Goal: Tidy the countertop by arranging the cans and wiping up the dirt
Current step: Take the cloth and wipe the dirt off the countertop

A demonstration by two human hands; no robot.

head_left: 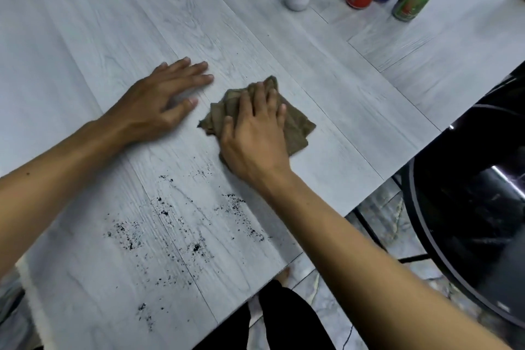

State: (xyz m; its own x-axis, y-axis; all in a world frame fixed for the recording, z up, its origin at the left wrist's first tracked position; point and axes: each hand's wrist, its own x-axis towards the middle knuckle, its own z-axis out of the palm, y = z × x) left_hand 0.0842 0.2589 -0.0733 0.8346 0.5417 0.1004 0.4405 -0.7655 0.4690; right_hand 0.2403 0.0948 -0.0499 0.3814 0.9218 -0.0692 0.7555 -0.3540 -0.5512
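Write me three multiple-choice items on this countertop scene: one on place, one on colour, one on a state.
1. The dirt lies: A) beside the plant pot; B) nearer the person than the cloth; C) under the cans.
2. The cloth is: A) white; B) blue; C) brown.
3. The left hand: A) lies flat on the countertop; B) grips a can; C) holds the cloth.
1B, specks sit by the near edge; 2C, olive-brown fabric; 3A, straight fingers on bare countertop.

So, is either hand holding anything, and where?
Neither grips anything. The right hand presses flat on the brown cloth, over its middle; the left hand rests on the countertop.
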